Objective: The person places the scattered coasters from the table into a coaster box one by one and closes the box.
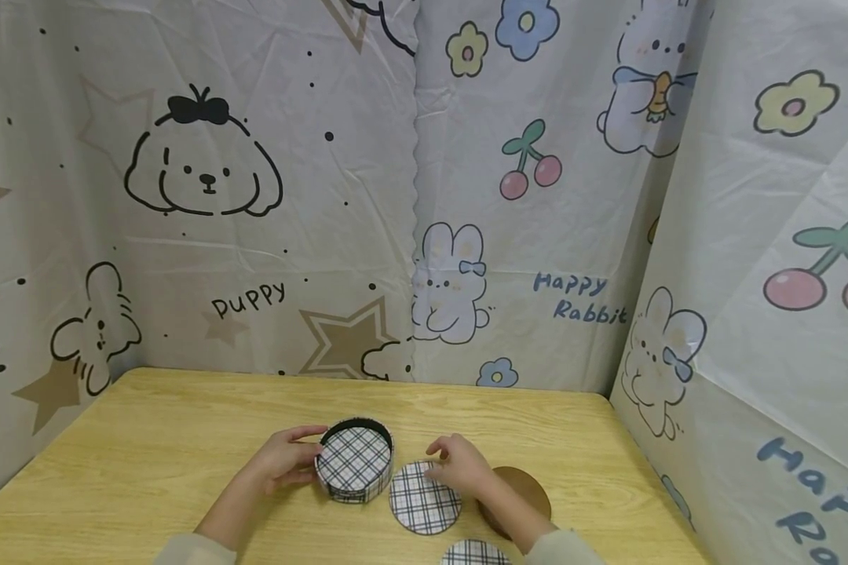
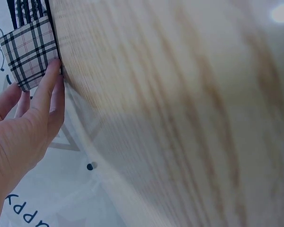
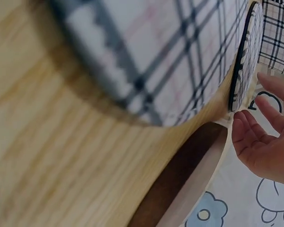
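A round plaid coaster holder (image 1: 353, 497) stands on the table, with a plaid coaster (image 1: 356, 459) visible inside its dark-lined rim. My left hand (image 1: 286, 459) holds its left side, fingers toward the back and thumb toward the front. In the left wrist view, fingertips of the left hand (image 2: 31, 123) lie against the plaid wall (image 2: 31, 52). My right hand (image 1: 459, 464) is over the upper right edge of a second plaid coaster (image 1: 424, 502) lying flat. The right wrist view shows the right hand (image 3: 270, 132) with loosely bent fingers close to that coaster's edge; contact is unclear.
A brown round disc (image 1: 530, 490) lies partly under the right forearm. Another plaid coaster (image 1: 475, 552) is cut off by the bottom of the head view. Printed cloth (image 1: 367, 196) hangs behind and beside the wooden table (image 1: 184, 424).
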`<state>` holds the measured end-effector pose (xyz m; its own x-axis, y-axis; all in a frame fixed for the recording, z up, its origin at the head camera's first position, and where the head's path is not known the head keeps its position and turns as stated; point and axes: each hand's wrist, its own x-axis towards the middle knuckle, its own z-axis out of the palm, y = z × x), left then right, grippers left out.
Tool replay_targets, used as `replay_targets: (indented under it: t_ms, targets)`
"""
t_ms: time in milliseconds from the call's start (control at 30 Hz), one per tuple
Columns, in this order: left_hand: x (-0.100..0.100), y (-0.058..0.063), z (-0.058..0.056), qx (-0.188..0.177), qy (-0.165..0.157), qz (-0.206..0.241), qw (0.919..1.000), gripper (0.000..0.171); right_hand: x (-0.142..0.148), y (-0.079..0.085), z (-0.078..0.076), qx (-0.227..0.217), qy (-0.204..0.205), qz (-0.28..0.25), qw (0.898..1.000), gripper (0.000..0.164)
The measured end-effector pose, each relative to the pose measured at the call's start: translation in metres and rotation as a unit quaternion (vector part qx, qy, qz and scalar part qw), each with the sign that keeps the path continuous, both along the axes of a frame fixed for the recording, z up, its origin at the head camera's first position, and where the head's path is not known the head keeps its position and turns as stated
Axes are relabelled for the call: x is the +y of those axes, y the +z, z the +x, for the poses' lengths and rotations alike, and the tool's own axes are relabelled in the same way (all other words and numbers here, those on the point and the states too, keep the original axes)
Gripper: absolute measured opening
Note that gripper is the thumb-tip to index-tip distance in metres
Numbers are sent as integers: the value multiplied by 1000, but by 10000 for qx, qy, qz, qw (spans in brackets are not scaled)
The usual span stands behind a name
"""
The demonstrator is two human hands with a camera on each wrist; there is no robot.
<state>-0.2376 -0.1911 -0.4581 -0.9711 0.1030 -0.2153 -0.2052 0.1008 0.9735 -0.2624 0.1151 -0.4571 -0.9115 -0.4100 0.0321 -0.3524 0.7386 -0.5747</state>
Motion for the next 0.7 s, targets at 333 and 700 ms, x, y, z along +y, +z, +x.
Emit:
replay_targets:
  t_ms: [333,700]
  targets:
    - [-1,1,1,8,-70,-3,10000,49,-1,-1,1,-311,12,473,9984,57]
    - [-1,1,1,-9,-84,-12,10000,49,-5,-2,-1,-548,-108,327,9979,55]
